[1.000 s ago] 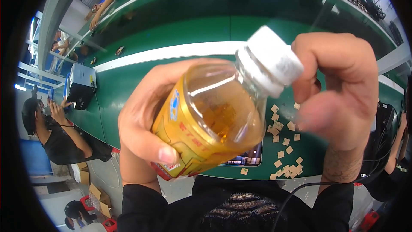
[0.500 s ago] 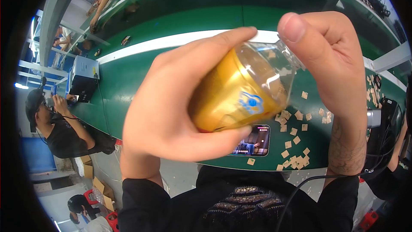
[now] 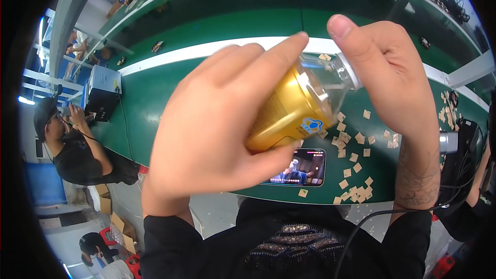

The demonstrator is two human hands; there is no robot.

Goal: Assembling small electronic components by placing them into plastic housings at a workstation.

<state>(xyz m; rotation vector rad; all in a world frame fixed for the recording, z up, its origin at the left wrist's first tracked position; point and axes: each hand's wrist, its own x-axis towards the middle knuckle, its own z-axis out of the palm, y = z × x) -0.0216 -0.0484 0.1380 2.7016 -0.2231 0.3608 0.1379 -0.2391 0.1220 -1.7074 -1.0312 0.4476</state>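
My left hand (image 3: 217,119) is wrapped round a clear plastic bottle with a gold label (image 3: 289,108), which is tilted with its neck up to the right. A blue mark shows on the label. At the neck, a white bottle cap (image 3: 350,71) shows against my right hand (image 3: 395,80), whose fingers are curled in and whose thumb points up. Part of the cap and the right fingertips are hidden behind the palm. Below the bottle, a phone (image 3: 310,168) with a lit screen lies on the green table (image 3: 139,119).
Several small tan square pieces (image 3: 356,193) lie scattered over the table's right side. A black cable (image 3: 372,214) runs past my right forearm. At the left stands a black and white box (image 3: 103,93), with a person (image 3: 72,147) beside it. A white rail (image 3: 170,59) borders the far edge.
The bottle has shifted slightly right and my left hand has turned with it. A white cap now shows at the neck, where clear plastic showed before. My right hand has moved slightly.
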